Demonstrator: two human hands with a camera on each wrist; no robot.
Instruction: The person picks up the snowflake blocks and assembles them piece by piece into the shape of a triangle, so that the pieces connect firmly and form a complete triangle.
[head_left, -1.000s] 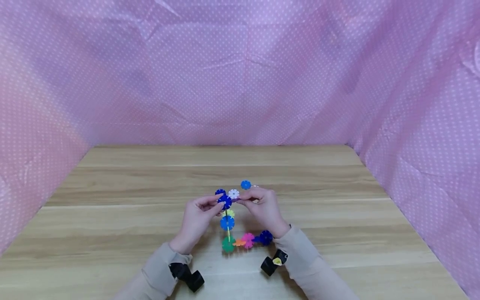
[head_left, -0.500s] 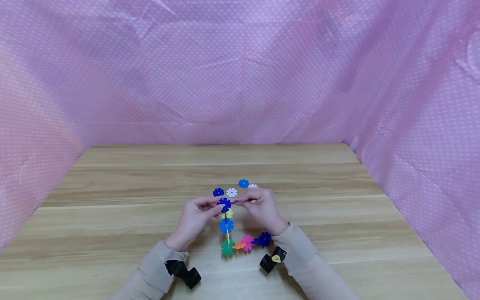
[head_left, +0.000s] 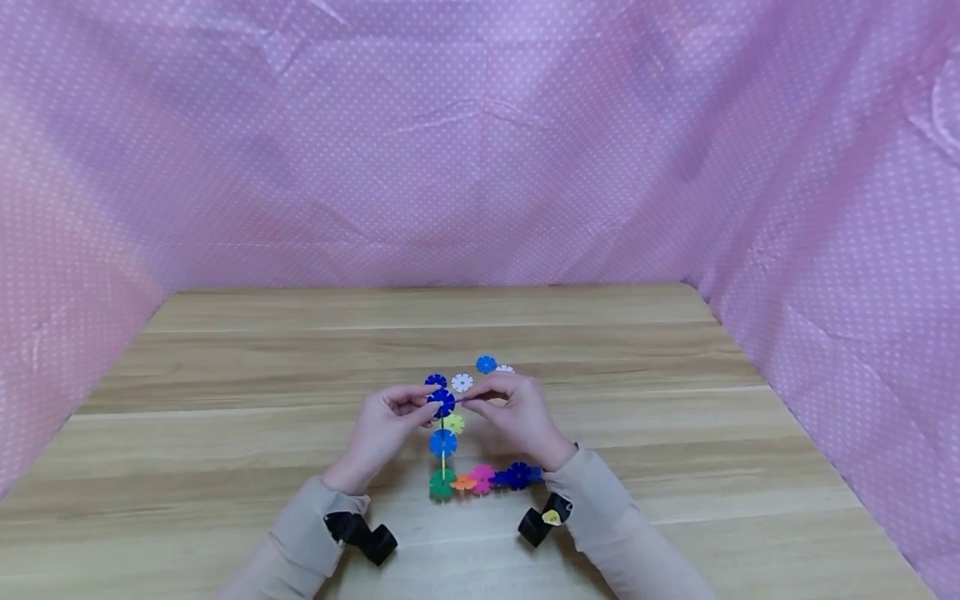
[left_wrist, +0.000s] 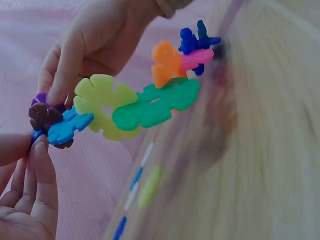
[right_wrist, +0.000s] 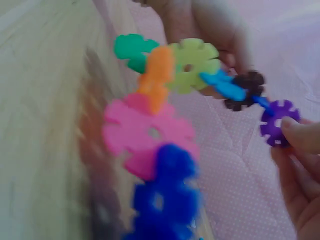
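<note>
My left hand point(head_left: 381, 427) pinches a dark blue snowflake disc point(head_left: 442, 403) at the upper end of a chain of slotted plastic discs. Between thumb and finger my right hand point(head_left: 523, 418) holds a purple snowflake disc point(right_wrist: 281, 109), whose edge meets that dark blue one. How deep the slots sit is too small to tell. Down the chain come a brown disc point(right_wrist: 247, 89), a blue disc point(head_left: 443, 443), a yellow disc point(left_wrist: 95, 94) and a green disc point(head_left: 442, 485). From there it turns right through orange point(head_left: 463, 482), pink point(head_left: 483, 479) and dark blue discs point(head_left: 517, 476).
Loose discs lie flat on the wooden table point(head_left: 637, 367) beyond the hands: dark blue point(head_left: 436, 381), white point(head_left: 462, 383), blue point(head_left: 486, 364), another white partly behind the right hand, and yellow point(head_left: 454, 424). Pink dotted cloth point(head_left: 480, 167) surrounds the table.
Both hands have shifted slightly left with the disc chain. My right hand has come closer to the left, bringing the purple disc nearer the dark blue one. The loose discs stay put.
</note>
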